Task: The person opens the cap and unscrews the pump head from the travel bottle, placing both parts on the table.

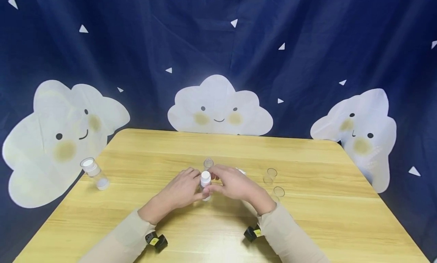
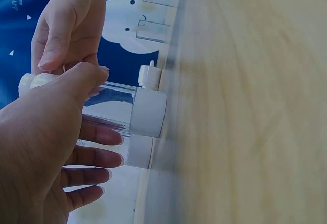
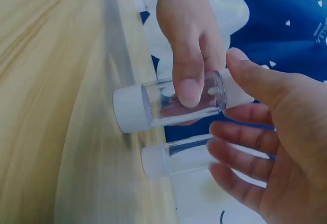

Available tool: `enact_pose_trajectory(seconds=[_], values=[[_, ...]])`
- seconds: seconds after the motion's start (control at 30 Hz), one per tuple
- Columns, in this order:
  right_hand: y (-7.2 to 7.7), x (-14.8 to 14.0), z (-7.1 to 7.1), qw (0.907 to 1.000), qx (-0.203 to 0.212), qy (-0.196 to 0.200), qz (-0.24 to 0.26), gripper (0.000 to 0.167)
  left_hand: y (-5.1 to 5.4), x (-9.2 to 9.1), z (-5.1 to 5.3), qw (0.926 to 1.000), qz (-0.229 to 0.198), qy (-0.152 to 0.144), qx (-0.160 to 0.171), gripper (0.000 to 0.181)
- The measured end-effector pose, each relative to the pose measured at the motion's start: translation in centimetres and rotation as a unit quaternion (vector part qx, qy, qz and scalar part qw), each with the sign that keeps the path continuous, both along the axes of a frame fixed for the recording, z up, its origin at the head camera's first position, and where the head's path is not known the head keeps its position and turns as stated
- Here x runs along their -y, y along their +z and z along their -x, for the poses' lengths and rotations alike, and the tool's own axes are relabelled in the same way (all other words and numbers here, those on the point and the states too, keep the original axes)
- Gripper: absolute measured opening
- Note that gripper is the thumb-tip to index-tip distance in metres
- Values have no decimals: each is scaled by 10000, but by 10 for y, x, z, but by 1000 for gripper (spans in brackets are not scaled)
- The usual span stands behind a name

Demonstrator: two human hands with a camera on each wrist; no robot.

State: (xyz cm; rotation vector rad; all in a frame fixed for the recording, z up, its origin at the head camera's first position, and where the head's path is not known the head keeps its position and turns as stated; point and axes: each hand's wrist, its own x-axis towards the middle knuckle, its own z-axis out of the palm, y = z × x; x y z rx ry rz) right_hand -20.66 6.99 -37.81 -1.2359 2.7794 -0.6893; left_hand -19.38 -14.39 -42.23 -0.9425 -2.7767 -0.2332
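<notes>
At the middle of the table, a clear bottle (image 1: 205,182) with a white base (image 3: 130,109) and a white top (image 3: 236,88) stands upright. The left hand (image 1: 182,189) grips its transparent body between thumb and fingers. Around the white top, the right hand (image 1: 235,183) has its thumb and index finger in a pinch, the other fingers loosely bent. Just behind stands a second clear bottle (image 1: 208,164), its white base (image 2: 139,151) showing in the left wrist view. A small white nozzle piece (image 2: 149,75) stands beside the held bottle, mostly covered by the right hand in the head view.
Two clear cylindrical caps, a farther cap (image 1: 272,172) and a nearer cap (image 1: 279,191), stand right of the hands. At the table's left edge is a capped clear bottle (image 1: 95,174). A dark blue curtain (image 1: 146,39) hangs behind the wooden table (image 1: 307,225).
</notes>
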Motion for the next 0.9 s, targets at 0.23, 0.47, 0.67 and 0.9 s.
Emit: enact_pose_trajectory(seconds=[0.23, 0.47, 0.67, 0.9], values=[[-2, 7, -8, 9903, -1190, -480, -530, 50, 1, 2, 0, 10000, 43, -63, 5, 58], [-7, 14, -13, 9783, -1832, -694, -672, 60, 0, 2, 0, 9998, 29, -140, -157, 55], [-7, 19, -15, 9772, -1852, -837, -611, 79, -1, 2, 1, 9997, 48, -146, -204, 56], [-6, 16, -12, 9830, -1643, -633, -519, 51, 1, 2, 0, 9999, 88, -100, -51, 58]])
